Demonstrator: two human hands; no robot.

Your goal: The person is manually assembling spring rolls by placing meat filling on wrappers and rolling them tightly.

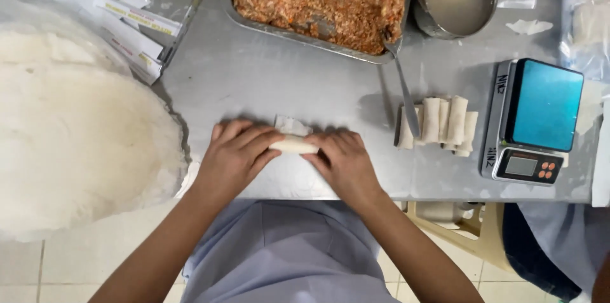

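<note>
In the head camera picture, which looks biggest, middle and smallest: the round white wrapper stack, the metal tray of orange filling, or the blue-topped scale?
1. Round white wrapper stack, biggest though partly cut off.
2. Metal tray of orange filling.
3. Blue-topped scale, smallest.

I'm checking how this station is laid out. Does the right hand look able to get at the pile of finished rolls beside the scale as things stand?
Probably yes. The finished rolls lie just right of the right hand on bare steel table; only a spoon handle rests across them. The hand is pressing the roll, though.
</note>
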